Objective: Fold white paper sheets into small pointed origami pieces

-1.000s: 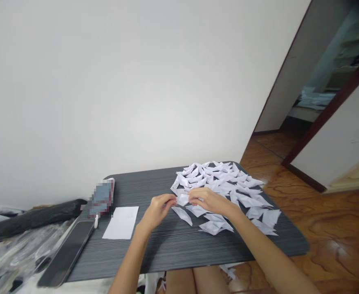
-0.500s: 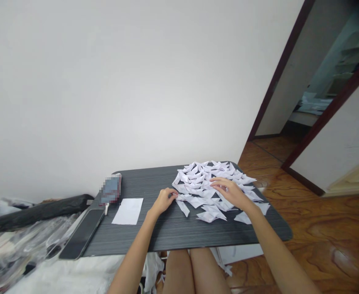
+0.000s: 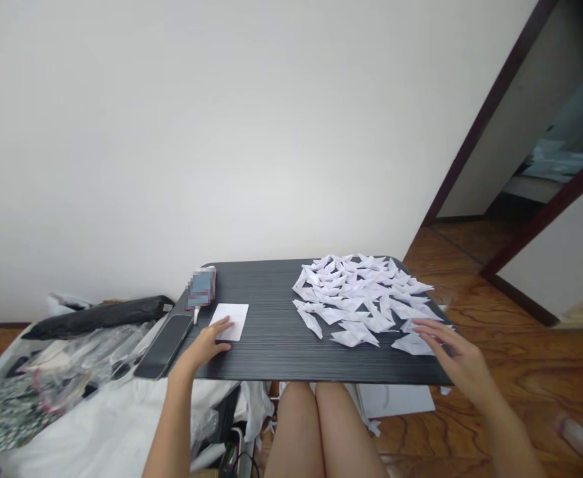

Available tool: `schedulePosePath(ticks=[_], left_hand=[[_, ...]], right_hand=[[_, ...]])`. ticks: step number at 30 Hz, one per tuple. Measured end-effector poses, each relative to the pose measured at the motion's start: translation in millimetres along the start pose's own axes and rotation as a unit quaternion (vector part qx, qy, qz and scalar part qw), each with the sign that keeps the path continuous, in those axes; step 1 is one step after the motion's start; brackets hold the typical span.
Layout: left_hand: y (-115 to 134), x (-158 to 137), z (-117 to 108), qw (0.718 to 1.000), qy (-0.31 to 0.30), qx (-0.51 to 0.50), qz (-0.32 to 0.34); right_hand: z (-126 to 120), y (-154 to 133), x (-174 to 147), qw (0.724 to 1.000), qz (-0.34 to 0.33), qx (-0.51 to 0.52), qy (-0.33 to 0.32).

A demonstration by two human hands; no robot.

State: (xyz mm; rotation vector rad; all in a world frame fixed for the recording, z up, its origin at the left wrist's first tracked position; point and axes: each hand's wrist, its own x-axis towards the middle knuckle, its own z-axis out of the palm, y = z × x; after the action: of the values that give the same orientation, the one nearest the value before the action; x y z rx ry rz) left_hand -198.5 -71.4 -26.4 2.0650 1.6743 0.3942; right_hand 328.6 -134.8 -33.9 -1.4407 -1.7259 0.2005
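Note:
My left hand (image 3: 210,343) lies over a small white sheet of paper (image 3: 238,317), its fingers apart and touching the sheet's lower left part. Many folded white paper pieces (image 3: 354,285) with pointed ends, like paper boats or birds, cover the right half of the dark table. At the right edge my right hand (image 3: 453,352) hovers by a folded paper piece (image 3: 413,343), fingers stretched out with nothing visible in them. Whether its fingertips touch that piece I cannot tell.
A black phone (image 3: 165,346) lies at the left edge of the dark table (image 3: 266,358). Behind it is a blurred device (image 3: 202,289) with a white plug. Plastic bags and a long black bundle (image 3: 99,317) sit left. A white wall (image 3: 271,133) stands behind.
My left hand has moved left from the folded pieces to the blank sheet. My right hand has moved from above the pile to the table's right edge. The view has shifted slightly.

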Motion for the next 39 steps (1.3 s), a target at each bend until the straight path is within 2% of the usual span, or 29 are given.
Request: schedulePosePath(ticks=[4, 9, 14, 18, 22, 25, 27, 29, 30, 32, 34, 36, 39], left_hand=[[-5, 4, -6, 1.000, -0.014, 0.010, -0.007], [-3, 3, -4, 0.995, -0.013, 0.075, 0.070], [0, -4, 7, 0.986, 0.019, 0.137, 0.097], [-1, -1, 8, 0.986, 0.025, 0.135, 0.099], [-2, 2, 8, 0.991, 0.036, 0.091, 0.096], [-1, -2, 11, 0.990, 0.081, 0.073, 0.087], [4, -6, 13, 0.983, 0.162, 0.055, 0.067], [17, -7, 12, 0.955, 0.293, -0.001, 0.032], [27, -7, 11, 0.928, 0.371, -0.045, 0.005], [53, 0, 9, 0.870, 0.457, -0.185, -0.033], [85, 13, 8, 0.831, 0.445, -0.330, -0.038], [116, 30, 11, 0.831, 0.378, -0.408, -0.004], [152, 57, 21, 0.830, 0.320, -0.455, 0.035]], right_hand=[[0, 8, -11, 1.000, 0.015, -0.003, 0.007], [-3, 11, -14, 1.000, 0.026, 0.000, -0.009], [-1, 10, -17, 0.999, 0.023, -0.008, -0.023], [1, 4, -16, 0.999, 0.011, -0.008, -0.035], [2, -3, -12, 0.999, 0.011, -0.001, -0.033], [1, -3, -11, 0.999, 0.016, 0.008, -0.041], [2, -3, -9, 0.999, 0.021, 0.016, -0.045], [6, -8, -5, 0.998, 0.025, 0.036, -0.048], [10, -14, -1, 0.997, 0.026, 0.051, -0.051], [22, -33, 10, 0.994, 0.035, 0.092, -0.050], [40, -60, 28, 0.985, 0.049, 0.149, -0.069], [61, -88, 49, 0.965, 0.068, 0.222, -0.118], [93, -119, 86, 0.900, 0.062, 0.372, -0.217]])
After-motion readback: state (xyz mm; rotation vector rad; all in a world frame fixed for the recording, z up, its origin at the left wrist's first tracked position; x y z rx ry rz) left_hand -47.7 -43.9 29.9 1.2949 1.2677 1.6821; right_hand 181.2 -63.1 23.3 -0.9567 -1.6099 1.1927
